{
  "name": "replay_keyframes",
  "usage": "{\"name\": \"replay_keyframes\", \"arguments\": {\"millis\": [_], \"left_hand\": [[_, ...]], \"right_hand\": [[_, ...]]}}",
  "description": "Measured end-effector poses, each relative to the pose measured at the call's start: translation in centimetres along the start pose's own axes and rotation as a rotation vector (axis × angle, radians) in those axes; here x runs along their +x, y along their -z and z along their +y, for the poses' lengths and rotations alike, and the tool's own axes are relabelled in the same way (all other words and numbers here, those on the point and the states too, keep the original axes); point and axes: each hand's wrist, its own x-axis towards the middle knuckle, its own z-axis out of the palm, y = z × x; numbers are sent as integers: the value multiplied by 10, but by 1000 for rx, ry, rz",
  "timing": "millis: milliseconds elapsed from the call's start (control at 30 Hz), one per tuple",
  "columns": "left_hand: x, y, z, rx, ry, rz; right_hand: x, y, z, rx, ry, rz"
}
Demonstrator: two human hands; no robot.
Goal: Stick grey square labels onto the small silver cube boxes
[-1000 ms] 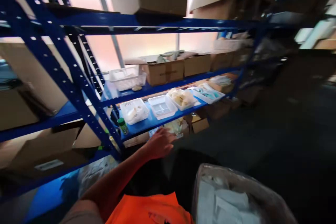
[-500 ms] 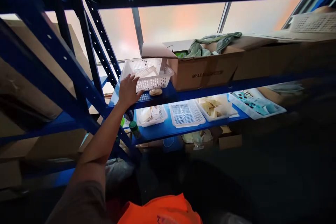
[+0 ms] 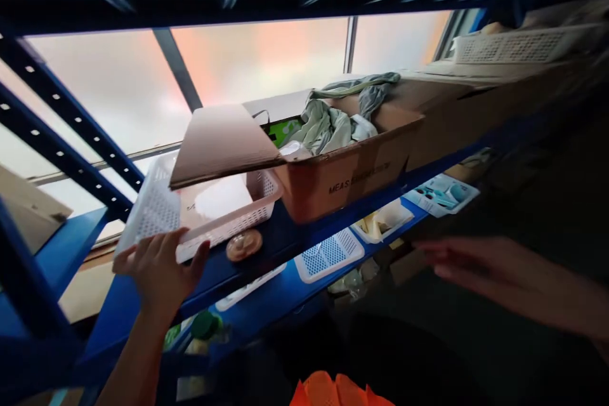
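- Head view: my left hand (image 3: 159, 266) has slid from the basket's side, where it was half a second ago, to the near front corner of the white mesh basket (image 3: 209, 216). Thumb lies along the front rim, fingers curl over the corner edge. It looks like a real hold now, not just a touch.
- The basket sits on the upper blue shelf (image 3: 266, 247), tilted in my view, tucked under the open flap of the cardboard box (image 3: 342, 171), which has grey-green cloth (image 3: 333, 124) bundled in it.
- A small round brown disc (image 3: 243, 245) lies on the shelf just beside the basket's front edge, close to my thumb.
- My right hand (image 3: 480, 266) has come into view, blurred, open and empty, fingers stretched leftward below the shelf edge, well apart from the basket.
- My left forearm rises steeply from below, wrist bent back at the shelf lip.
- Lower shelf: another mesh tray (image 3: 328, 254), a green-capped bottle (image 3: 204, 327).
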Motion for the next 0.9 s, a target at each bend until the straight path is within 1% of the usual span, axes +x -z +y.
{"name": "replay_keyframes", "arguments": {"millis": [33,67,100,133,167,200,233,267,300,367,400,467,500,567,633,700,800,867,900], "left_hand": [[1,3,0,-19,-49,9],[1,7,4,-34,-78,20],[2,14,12,-42,-80,53],[3,22,26,-41,-62,76],[5,30,44,-74,-16,140],[8,38,66,-142,19,192],[13,45,91,-191,23,205],[21,49,116,-212,1,218],[32,51,141,-211,-52,234],[57,45,183,-172,-178,195],[70,37,199,-146,-218,150],[90,17,218,-113,-222,60],[97,6,223,-97,-212,23],[103,-13,227,-75,-184,-10],[103,-24,227,-69,-155,10],[100,-29,225,-74,-133,49],[96,-31,220,-64,-158,68],[91,-32,213,-52,-177,68],[86,-32,209,-51,-166,85]], "right_hand": [[17,23,-19,-19,108,21],[35,44,-38,-53,198,114],[54,62,-57,-81,296,203],[73,77,-74,-107,393,274],[92,90,-90,-149,469,335],[112,100,-105,-203,527,378],[132,108,-118,-232,585,379],[151,113,-131,-248,620,351],[171,117,-143,-276,637,299],[207,122,-162,-356,650,150],[224,122,-170,-412,651,84],[254,121,-181,-516,649,-26],[267,119,-186,-563,644,-71],[290,114,-192,-639,638,-152],[310,105,-199,-699,646,-212],[327,90,-205,-751,675,-261],[349,59,-209,-779,741,-329],[360,35,-201,-736,791,-368],[364,23,-194,-700,811,-376]]}}
